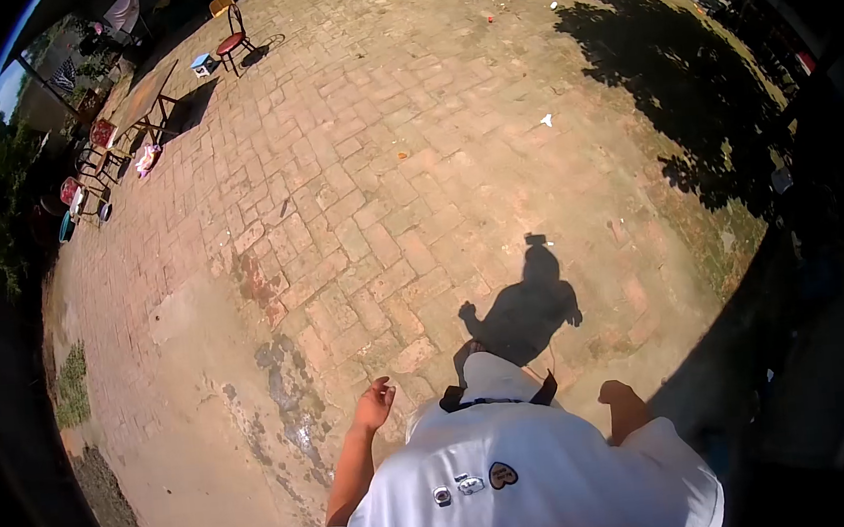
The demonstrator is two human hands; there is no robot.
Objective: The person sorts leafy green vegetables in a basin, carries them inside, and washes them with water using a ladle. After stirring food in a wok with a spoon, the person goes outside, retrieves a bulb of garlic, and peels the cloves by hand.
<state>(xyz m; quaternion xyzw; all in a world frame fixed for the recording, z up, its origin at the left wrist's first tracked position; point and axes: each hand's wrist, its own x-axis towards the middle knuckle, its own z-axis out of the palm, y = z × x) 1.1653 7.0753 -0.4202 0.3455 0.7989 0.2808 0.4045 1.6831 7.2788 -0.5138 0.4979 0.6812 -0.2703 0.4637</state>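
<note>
My left hand (376, 405) hangs in the air at the left of my white shirt (518, 446). Its fingers are loosely bent and a little apart, with nothing between them. On the other side, my right hand (623, 401) is held out from the body above the ground. Mostly its back shows, and the fingers are turned out of sight. Neither hand touches anything I can see. My shadow (522, 315) falls on the brick paving (380, 237) just ahead.
A chair with a red seat (232, 43), a small blue-and-white stool (202, 66) and a wooden table (148, 95) stand at far left, with more chairs near the table. Litter such as a white scrap (546, 120) lies on the bricks. Tree shade (671, 71) covers the right side.
</note>
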